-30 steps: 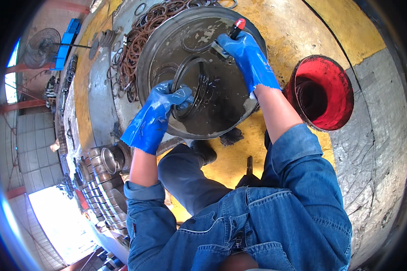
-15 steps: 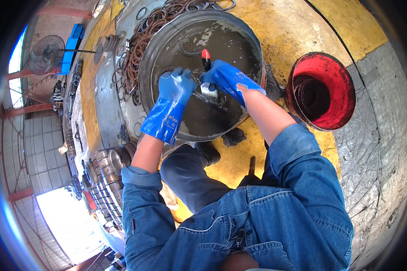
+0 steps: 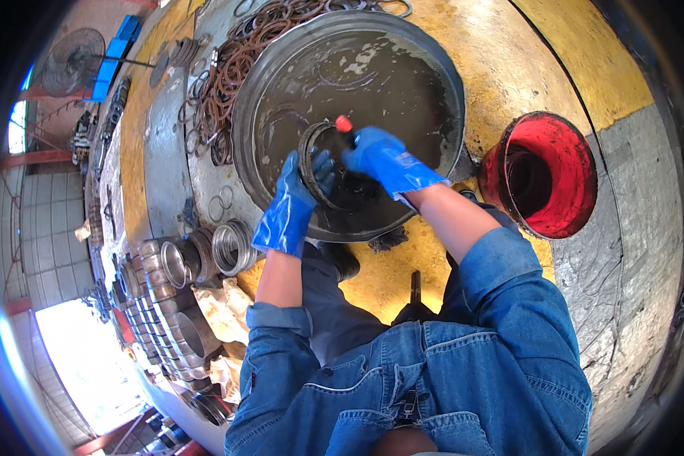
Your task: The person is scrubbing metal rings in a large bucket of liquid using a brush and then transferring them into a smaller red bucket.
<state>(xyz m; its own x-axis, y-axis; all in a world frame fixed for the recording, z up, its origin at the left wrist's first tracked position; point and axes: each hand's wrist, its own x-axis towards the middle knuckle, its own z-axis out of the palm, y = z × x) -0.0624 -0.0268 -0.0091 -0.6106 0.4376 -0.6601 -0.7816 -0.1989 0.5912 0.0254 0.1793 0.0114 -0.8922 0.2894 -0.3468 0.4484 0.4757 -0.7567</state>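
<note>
Over a wide round metal tub point(image 3: 245, 125) of murky grey liquid, my blue-gloved left hand point(image 3: 300, 181) grips a dark, wet metal ring point(image 3: 308, 148) that stands tilted on edge. My right hand point(image 3: 378, 158), gloved the same way, is closed around a paintbrush point(image 3: 345, 126) with a black handle and a red end. Its bristles point down by the ring's inner side and are hard to make out against the dark liquid. Another ring point(image 3: 285, 114) lies partly under the surface near the tub's left side.
A red bucket point(image 3: 574, 163), dark inside, stands right of the tub. Many brown rings point(image 3: 270, 34) are heaped beyond its left rim. Stacked metal rings point(image 3: 233, 247) and cylindrical parts point(image 3: 176, 304) are at the left. A fan point(image 3: 72, 61) stands farther off.
A ring has come up into view in my left hand, which has turned and lowered slightly. My right hand has brought the brush, bristles down, against or close to it.
</note>
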